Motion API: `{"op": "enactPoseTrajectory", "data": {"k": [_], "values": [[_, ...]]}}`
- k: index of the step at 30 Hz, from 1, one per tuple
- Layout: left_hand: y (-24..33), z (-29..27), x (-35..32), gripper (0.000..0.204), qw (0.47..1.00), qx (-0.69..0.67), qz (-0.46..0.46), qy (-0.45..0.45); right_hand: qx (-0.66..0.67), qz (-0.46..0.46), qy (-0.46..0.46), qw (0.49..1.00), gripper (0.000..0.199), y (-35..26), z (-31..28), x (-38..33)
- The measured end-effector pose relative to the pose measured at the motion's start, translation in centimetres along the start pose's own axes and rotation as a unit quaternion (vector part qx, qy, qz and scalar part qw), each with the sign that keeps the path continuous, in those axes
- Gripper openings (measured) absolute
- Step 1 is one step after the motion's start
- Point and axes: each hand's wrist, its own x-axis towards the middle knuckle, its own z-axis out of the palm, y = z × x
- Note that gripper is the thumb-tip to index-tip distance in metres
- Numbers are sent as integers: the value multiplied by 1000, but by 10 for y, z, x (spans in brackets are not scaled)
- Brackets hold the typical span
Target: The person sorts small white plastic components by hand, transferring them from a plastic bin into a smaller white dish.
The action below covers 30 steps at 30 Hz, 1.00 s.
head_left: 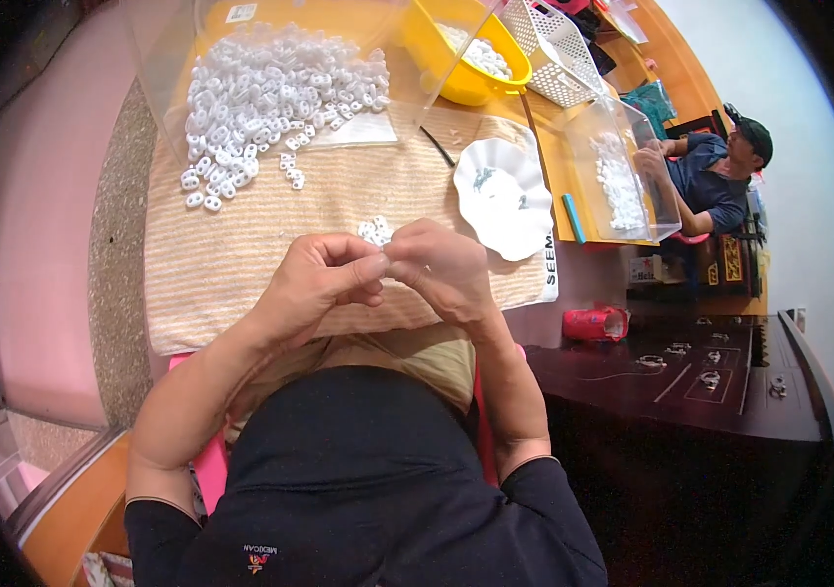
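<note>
My left hand (324,279) and my right hand (442,270) meet fingertip to fingertip over the near part of a striped towel (207,293). Both are pinched closed; whatever lies between the fingertips is too small or hidden to name. Just beyond them sits a small cluster of white plastic pieces (375,230). A large pile of similar white two-holed pieces (270,88) spills from a clear box (158,83) onto the towel. To the right of my hands stands a white scalloped dish (525,230) with small dark bits in it.
A thin black stick (438,147) lies left of the dish. Farther back are a yellow basin (427,78) of white pieces and a white perforated basket (556,59). At right, a person (716,176) reaches into another clear box (667,210); a blue stick (574,218) lies beside it.
</note>
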Motion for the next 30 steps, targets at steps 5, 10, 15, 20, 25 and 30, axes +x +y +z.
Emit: {"op": "enactPoseTrajectory", "data": {"k": [5,10,15,20,25,30], "values": [[2,6,5,19,1000,-22,-13,-14,7,-7,3,1000,9,2,-8,-4],[7,15,8,14,999,-39,-4,0,59,45,50,996,6,-4,-13,-8],[11,21,10,19,997,-71,15,-1,89,63,58,992,6,-6,-14,-9],[14,26,11,18,997,-72,20,-3,91,69,56,992,6,-13,-16,-8],[14,28,9,17,997,-78,30,0,63,68,48,995,6,-14,-17,-10],[15,28,10,16,997,-73,29,-1,80,68,60,993,6,-12,-16,-11]]}}
